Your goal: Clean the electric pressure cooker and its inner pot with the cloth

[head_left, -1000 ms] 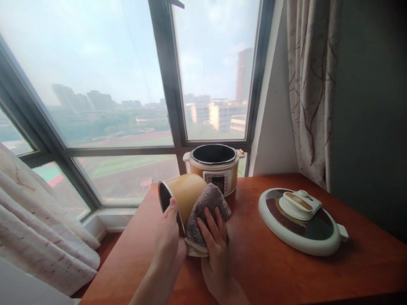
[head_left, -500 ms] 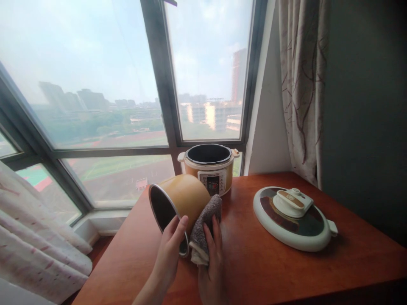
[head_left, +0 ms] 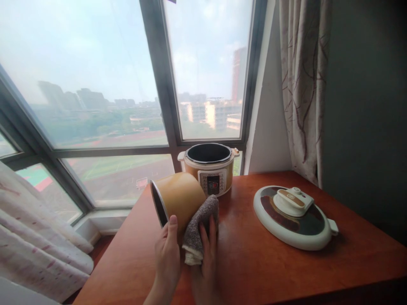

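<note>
Tipped on its side, a gold inner pot (head_left: 179,197) with a dark inside faces its mouth to the left. My left hand (head_left: 168,250) grips its rim, thumb on the outer wall and fingers inside or behind the edge. A grey-brown cloth (head_left: 200,228) with a pale edge lies against the pot's base end. My right hand (head_left: 208,245) presses the cloth there, fingers laid over it. Just behind stands the cooker body (head_left: 208,169), lidless, its control panel facing me.
The round cooker lid (head_left: 294,216), white-rimmed with a handle on top, lies at the right of the wooden table (head_left: 241,271). Behind the table are large windows (head_left: 206,76). Curtains (head_left: 303,89) hang at both sides.
The inner pot has turned so less of its dark inside shows. My right hand and the cloth have shifted slightly left, and my left hand has turned with the rim.
</note>
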Tool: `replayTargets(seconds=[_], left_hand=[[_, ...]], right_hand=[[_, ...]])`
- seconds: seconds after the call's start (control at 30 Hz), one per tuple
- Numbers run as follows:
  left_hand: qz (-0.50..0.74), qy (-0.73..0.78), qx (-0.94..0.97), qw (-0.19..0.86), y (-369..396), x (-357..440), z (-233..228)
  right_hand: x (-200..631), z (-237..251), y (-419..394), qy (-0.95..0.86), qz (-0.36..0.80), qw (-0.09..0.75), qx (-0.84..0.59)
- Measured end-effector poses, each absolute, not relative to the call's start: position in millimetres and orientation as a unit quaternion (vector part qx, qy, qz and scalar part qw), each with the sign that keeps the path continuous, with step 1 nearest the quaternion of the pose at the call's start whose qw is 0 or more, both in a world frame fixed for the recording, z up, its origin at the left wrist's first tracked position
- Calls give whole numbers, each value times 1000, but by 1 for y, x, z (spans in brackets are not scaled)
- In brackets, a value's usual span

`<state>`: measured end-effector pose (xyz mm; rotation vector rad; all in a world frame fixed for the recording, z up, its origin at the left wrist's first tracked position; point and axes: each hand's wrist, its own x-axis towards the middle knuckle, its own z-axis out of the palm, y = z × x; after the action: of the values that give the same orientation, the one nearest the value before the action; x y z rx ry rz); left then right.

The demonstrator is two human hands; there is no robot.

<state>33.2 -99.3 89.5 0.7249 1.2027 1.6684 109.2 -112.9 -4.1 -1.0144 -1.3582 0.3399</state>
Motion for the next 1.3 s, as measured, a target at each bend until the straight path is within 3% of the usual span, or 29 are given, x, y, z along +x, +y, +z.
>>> replayTargets(seconds=[0.27, 0.47, 0.73, 1.1, 1.3], left_hand=[[789, 449, 83, 412, -107, 13, 125], [769, 428, 101, 464, -120, -2, 113], [689, 471, 147, 531, -149, -23, 106], [640, 508, 219, 532, -155, -20, 116], [644, 501, 216, 536, -152, -20, 114]], right_hand=[[105, -8, -119, -538, 230, 674, -451], [118, -4, -99, -438, 359, 685, -458], [181, 52, -47, -403, 485, 677, -380], [183, 131, -30, -561, 426, 639, -309], [178, 159, -54, -659, 296, 628, -290]])
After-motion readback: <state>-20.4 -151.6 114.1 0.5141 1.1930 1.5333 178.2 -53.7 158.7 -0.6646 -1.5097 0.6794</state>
